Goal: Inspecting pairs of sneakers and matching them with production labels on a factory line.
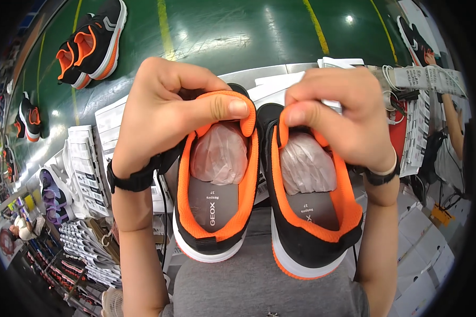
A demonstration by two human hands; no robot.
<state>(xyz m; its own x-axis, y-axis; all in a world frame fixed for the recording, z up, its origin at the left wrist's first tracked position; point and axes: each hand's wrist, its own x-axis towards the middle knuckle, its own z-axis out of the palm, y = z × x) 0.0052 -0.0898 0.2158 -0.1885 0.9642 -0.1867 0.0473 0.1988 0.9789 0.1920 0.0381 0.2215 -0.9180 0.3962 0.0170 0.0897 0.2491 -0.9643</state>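
Note:
Two black sneakers with orange lining and white soles hang side by side before me, heels toward my body. My left hand (190, 105) grips the left sneaker (182, 211) by its tongue, thumb pressed on the orange padding. By the tongue of the right sneaker (301, 248), my right hand (333, 111) pinches in the same way. Crumpled paper stuffing (219, 153) fills the front of the left shoe, and a like wad of stuffing (308, 164) sits in the right one. Grey insoles show behind the wads. The toes are hidden under my hands.
A green conveyor belt (238, 37) with yellow lines runs across the far side, carrying a pair of sneakers (92, 47) at far left. Stacked printed paper (84, 164) stands at left near a purple shoe (55, 195). White boxes (412, 238) lie right; another person's arm (452, 127) shows there.

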